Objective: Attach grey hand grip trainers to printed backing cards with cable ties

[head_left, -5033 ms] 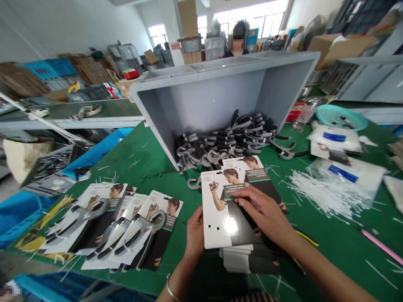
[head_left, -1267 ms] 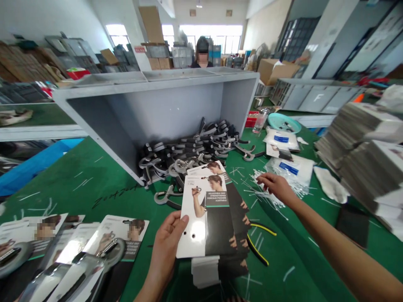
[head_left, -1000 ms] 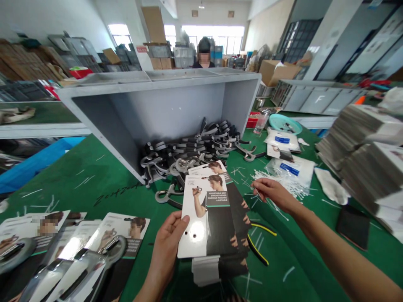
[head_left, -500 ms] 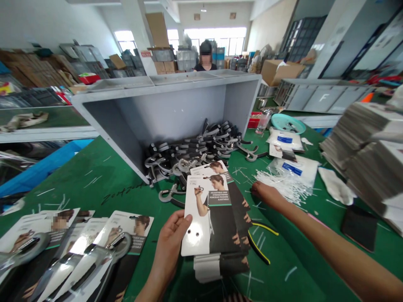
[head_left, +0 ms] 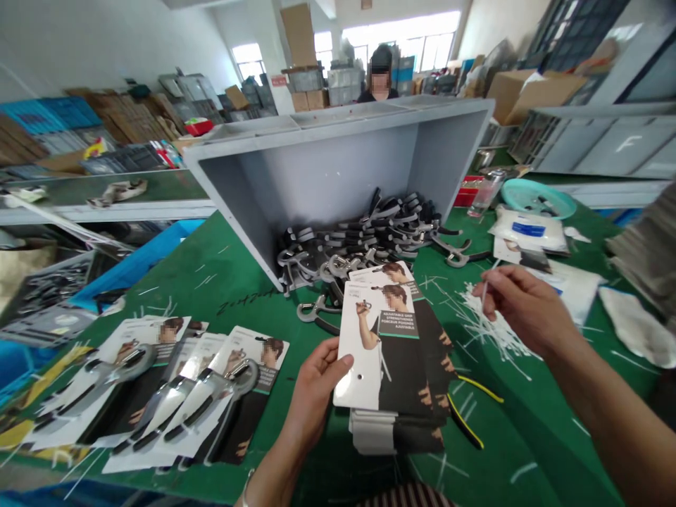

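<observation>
My left hand pinches the left edge of a printed backing card, its thumb on the front face. The card lies tilted on top of a stack of like cards. Between the thumb and fingers of my right hand is a thin white cable tie, above a loose heap of cable ties. Pliers with yellow and black handles lie partly under the cards. Behind them, grey and black hand grip strengtheners pile up at the mouth of a tipped crate.
The grey crate lies on its side across the green table. Cards with grip strengtheners on them lie at the left. Bags of white ties, a teal plate and a glass stand right. A person is behind the crate.
My right hand has risen from the heap of cable ties with one tie in its fingers. My left hand still holds the card. The whole view has swung to the left.
</observation>
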Demonstrator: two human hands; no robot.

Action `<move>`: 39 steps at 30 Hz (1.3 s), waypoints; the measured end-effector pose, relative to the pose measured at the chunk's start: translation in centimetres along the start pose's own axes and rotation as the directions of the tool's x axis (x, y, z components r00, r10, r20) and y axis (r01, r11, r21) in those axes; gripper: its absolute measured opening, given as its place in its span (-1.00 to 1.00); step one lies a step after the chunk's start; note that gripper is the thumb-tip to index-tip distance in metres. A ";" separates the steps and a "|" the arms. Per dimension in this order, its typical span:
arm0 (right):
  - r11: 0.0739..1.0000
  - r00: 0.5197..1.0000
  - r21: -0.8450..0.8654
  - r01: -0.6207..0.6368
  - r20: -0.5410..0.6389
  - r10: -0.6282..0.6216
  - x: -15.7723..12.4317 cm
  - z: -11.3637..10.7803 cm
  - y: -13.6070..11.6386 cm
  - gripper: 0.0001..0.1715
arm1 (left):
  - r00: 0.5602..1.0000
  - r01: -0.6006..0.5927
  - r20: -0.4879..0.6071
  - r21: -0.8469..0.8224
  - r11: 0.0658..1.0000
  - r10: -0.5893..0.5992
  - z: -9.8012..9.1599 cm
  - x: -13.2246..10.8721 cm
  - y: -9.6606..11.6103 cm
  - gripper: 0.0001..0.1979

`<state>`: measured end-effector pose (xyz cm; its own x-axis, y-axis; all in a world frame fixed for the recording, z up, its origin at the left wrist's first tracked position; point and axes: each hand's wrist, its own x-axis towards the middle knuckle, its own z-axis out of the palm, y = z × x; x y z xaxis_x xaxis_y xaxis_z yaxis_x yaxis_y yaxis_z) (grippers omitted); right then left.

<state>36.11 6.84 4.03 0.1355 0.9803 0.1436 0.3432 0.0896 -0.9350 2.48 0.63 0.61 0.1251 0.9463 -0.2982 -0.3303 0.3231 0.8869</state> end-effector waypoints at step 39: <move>0.874 0.969 0.469 0.125 0.131 -0.209 -6.1 15.7 -4.9 -0.94 | 0.998 -0.056 -0.010 0.090 0.994 0.057 -1.1 1.4 -0.3 -0.63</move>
<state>18.98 3.22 2.64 -0.0624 0.9544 0.2920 -0.1193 0.2834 -0.9516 1.75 1.85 -0.50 0.0970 0.9632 -0.2508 -0.2515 0.2675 0.9302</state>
